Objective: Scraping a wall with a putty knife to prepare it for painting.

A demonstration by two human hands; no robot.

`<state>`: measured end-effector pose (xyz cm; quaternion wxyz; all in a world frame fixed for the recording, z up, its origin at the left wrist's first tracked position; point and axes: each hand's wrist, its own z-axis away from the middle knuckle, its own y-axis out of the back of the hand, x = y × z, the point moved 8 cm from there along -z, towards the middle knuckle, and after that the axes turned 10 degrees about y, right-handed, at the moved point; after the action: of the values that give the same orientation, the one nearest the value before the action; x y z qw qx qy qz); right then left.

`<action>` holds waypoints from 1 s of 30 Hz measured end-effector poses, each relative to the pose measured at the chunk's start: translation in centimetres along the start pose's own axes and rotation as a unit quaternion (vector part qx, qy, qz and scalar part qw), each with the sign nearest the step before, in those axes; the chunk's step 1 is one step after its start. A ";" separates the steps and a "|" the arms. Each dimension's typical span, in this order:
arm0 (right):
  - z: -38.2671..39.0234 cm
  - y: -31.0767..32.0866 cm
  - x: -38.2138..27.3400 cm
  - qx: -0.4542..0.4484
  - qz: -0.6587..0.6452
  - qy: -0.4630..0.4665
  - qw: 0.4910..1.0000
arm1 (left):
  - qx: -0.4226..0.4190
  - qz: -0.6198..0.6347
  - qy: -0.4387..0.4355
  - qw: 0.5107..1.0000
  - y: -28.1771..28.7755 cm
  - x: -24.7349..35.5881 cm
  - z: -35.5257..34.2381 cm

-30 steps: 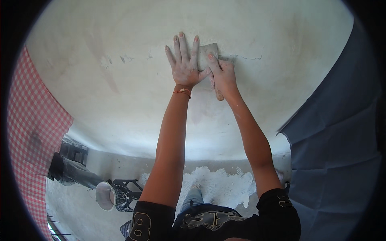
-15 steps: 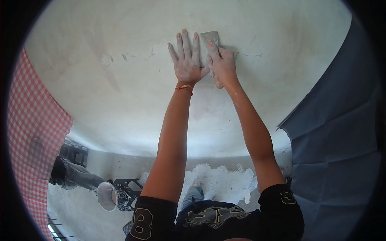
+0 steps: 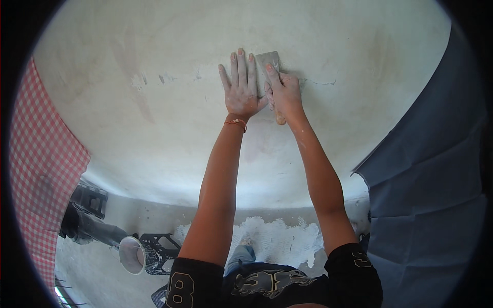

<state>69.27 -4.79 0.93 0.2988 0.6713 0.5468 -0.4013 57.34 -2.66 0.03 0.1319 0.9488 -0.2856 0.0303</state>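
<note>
My left hand [image 3: 242, 95] lies flat against the pale plastered wall [image 3: 154, 118], fingers spread and coated in grey-white dust. Close beside it, my right hand [image 3: 286, 95] is wrapped round a putty knife [image 3: 268, 59], the thumb pressed along its flat metal blade. The blade points up and rests near or against the wall; its wooden handle end sticks out below the fist. A dark crack line with rough patches runs across the wall on both sides of my hands.
A pink checked cloth [image 3: 41, 149] hangs at the left, a dark blue-grey sheet [image 3: 426, 195] at the right. Below stand a white bucket [image 3: 132, 255], a black plastic stool [image 3: 158, 251] and another dark stool [image 3: 90, 199]. A person's leg [image 3: 100, 231] shows there. White plaster [image 3: 277, 238] covers part of the floor.
Both hands and the wall marks sit slightly lower in the picture, as the view has tilted up. Hand poses and the grip on the putty knife look the same.
</note>
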 end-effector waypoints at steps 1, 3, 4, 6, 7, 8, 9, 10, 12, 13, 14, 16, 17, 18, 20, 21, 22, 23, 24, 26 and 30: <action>-0.2 -0.3 -0.1 0.002 0.000 -0.001 1.000 | 0.003 -0.009 0.000 1.000 0.1 -0.1 0.0; -0.7 -0.9 -0.9 0.007 -0.023 0.018 1.000 | 0.002 -0.012 0.002 1.000 -0.1 0.3 0.0; -0.5 -0.4 -0.8 0.010 -0.021 0.015 1.000 | -0.001 -0.006 0.002 1.000 -0.2 0.4 -0.1; 0.3 -0.2 0.1 0.011 -0.007 -0.037 0.999 | -0.010 -0.007 0.005 1.000 -0.1 0.3 -0.2; 0.4 -0.2 0.2 0.011 -0.008 -0.042 0.999 | -0.006 0.000 0.005 1.000 0.1 0.3 -0.3; 0.0 -0.1 -0.3 0.007 0.002 -0.029 1.000 | -0.001 0.011 0.004 1.000 -0.2 0.4 -0.3; -0.3 0.0 -0.8 0.003 0.011 -0.016 1.000 | -0.004 0.013 0.004 1.000 -0.6 0.3 -0.4; -0.8 -0.1 -1.0 0.006 0.011 -0.019 1.000 | 0.006 -0.019 -0.002 1.000 -0.7 0.2 -0.5; -1.4 -1.1 -1.8 -0.018 -0.043 0.014 0.999 | 0.011 -0.065 -0.005 0.998 -1.2 0.4 -0.3; -1.1 -0.7 -1.4 -0.013 -0.043 0.010 0.999 | 0.006 -0.062 -0.007 0.998 -1.6 0.5 -0.4; -0.6 -0.7 -0.8 -0.010 -0.032 0.011 0.999 | 0.004 -0.093 -0.017 0.995 -1.8 0.3 -0.4; -0.5 -0.4 -0.1 -0.003 -0.024 0.009 1.000 | -0.002 -0.124 -0.031 0.992 -1.7 0.3 0.3; -1.4 0.0 -1.0 -0.009 0.020 0.036 0.999 | 0.004 -0.073 -0.027 0.997 -1.3 0.8 0.4; -2.1 0.2 -1.9 -0.015 0.064 0.063 0.996 | 0.011 -0.022 -0.023 0.999 -1.1 1.0 0.3; -2.8 -1.0 -3.4 -0.019 0.050 0.077 0.996 | 0.006 -0.041 -0.027 0.999 -1.0 0.7 0.0; -2.8 -1.6 -4.2 -0.025 0.036 0.090 0.995 | 0.001 -0.062 -0.027 0.998 -1.0 0.5 0.0; -2.5 -1.5 -4.3 -0.027 0.033 0.087 0.995 | -0.003 -0.066 -0.027 0.997 -1.2 0.4 -0.1; -1.9 -0.9 -4.1 -0.013 0.037 0.066 0.997 | 0.001 -0.059 -0.034 0.998 -1.3 0.5 -0.4; -1.4 -0.4 -3.8 0.001 0.040 0.045 0.998 | 0.004 -0.052 -0.043 0.998 -1.1 0.6 -0.5; -1.1 -0.1 -3.6 -0.010 0.062 0.047 0.997 | 0.004 -0.042 -0.042 0.998 -0.9 0.8 0.2; -1.5 -1.6 -2.7 -0.026 0.020 0.056 0.998 | -0.016 -0.084 -0.032 0.996 -1.3 0.4 0.0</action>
<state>67.76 -4.53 4.12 0.2933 0.6953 0.5595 -0.3429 58.36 -1.85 -0.25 0.1402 0.9675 -0.2097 -0.0163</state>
